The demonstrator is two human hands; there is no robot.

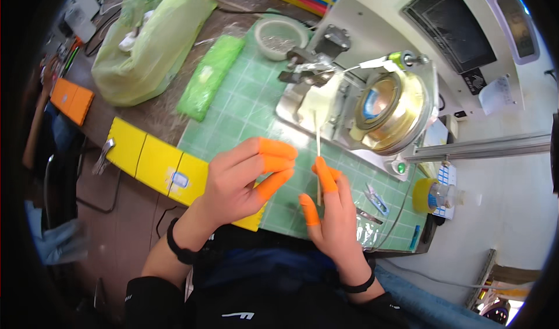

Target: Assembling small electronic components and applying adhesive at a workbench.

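My left hand [244,175], with orange finger cots on its thumb and fingers, is closed in a pinch above the green cutting mat [236,128]. What lies between its fingertips, if anything, is too small to make out. To its right, my right hand [335,218] wears orange cots too. A thin pale stick [318,140] runs behind its index finger and seems to be gripped between its fingers, while the thumb stands apart. The stick's far end reaches toward the metal plate of a bench machine [378,111] with a round golden spool-like part.
A green packet [211,77] and a round bowl [280,37] of small bits lie beyond my hands. Yellow panels [154,160] edge the mat on the left, near a pale green plastic bag [154,50]. Small blue-handled snips [377,201] rest at the right.
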